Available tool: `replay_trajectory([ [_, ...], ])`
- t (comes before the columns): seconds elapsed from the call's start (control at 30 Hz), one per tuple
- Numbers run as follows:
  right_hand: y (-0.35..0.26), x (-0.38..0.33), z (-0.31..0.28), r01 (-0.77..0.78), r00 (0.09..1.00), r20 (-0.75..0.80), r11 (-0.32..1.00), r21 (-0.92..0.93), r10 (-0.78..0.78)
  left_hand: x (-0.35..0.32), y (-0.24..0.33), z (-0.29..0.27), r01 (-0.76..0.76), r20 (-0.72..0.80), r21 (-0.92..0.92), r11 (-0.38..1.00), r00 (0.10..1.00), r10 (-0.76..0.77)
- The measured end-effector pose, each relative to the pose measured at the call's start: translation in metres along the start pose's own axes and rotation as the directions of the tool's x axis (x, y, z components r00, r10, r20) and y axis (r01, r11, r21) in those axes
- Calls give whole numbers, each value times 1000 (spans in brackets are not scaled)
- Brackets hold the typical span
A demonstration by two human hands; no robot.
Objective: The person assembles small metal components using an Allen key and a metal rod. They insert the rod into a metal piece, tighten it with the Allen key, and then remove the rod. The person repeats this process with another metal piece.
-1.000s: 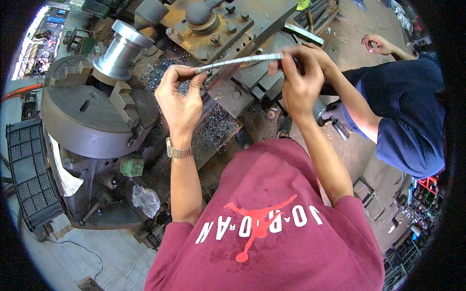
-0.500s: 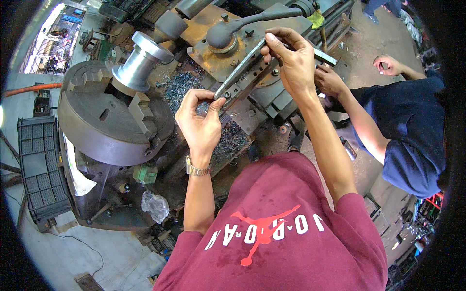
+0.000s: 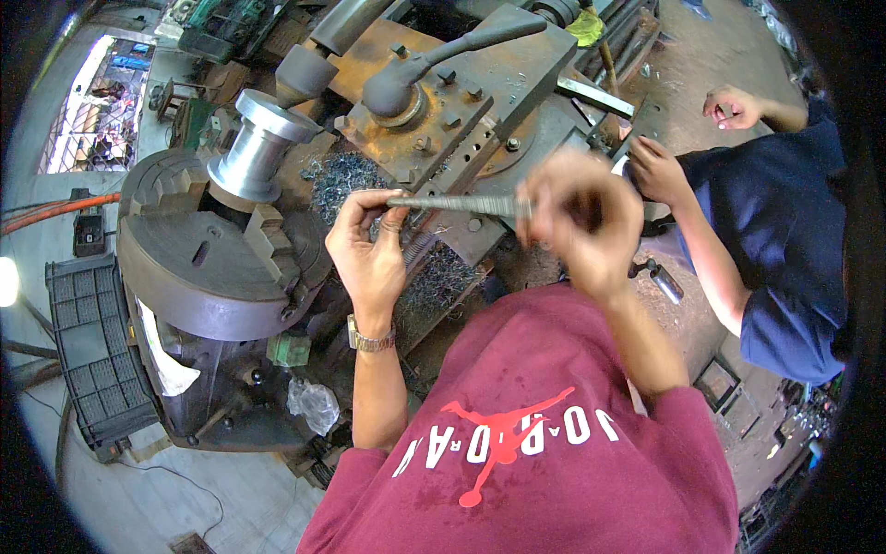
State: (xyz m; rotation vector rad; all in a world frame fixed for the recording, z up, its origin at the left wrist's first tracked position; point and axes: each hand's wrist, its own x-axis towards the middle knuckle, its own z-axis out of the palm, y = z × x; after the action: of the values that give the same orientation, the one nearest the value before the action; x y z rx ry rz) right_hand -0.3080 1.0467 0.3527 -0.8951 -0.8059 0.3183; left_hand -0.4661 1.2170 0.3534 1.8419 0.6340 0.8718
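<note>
Two fingertips' worth of grip, thumb against index finger, are pinching the left end of a slim metal strip (image 3: 461,205) in the left hand (image 3: 366,258). From that pinch the strip is extending to the person's right, its long axis running nearly level across the view and dipping very slightly toward the far end. Along its length it is showing fine, close-set ridges. At that far end the fingers of the right hand (image 3: 602,254) are meeting the strip; blur is covering them, so I cannot tell whether they are clasping it or only touching it. Each hand is thus standing nearest its own end, with the bare middle spanning between them.

The left wrist is staying almost straight, its forearm rising steeply and wearing a metal-banded watch (image 3: 372,340). The right forearm is slanting up and leftward, the hand curling toward the strip.

Farther out, the strip is crossing in front of the lathe carriage, below the rusty tool-post plate (image 3: 406,152). Curly metal shavings (image 3: 341,180) are lying just left of it, and beyond them a silver flanged part (image 3: 251,157) is sitting in the chuck (image 3: 175,268). A co-worker's hand (image 3: 657,174) is resting near, to the right.
</note>
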Motion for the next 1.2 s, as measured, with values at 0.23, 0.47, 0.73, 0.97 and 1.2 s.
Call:
replay_trajectory([
  [0.23,2,-70,32,274,806,580,942,-194,-115,3,-3,0,-110,97,184,977,991,93],
  [0.47,13,-79,8,313,904,372,921,-234,-213,3,-2,6,-77,43,138,987,997,71],
  [0.73,51,30,-21,-177,961,-238,973,-147,139,0,-9,12,-134,-50,285,949,987,154],
  [0.97,92,90,8,-255,941,-225,967,25,254,-4,-6,16,-1,-130,175,985,991,24],
  [1.2,78,78,4,-240,948,-151,939,246,282,-4,-3,17,-80,-128,216,973,986,109],
])
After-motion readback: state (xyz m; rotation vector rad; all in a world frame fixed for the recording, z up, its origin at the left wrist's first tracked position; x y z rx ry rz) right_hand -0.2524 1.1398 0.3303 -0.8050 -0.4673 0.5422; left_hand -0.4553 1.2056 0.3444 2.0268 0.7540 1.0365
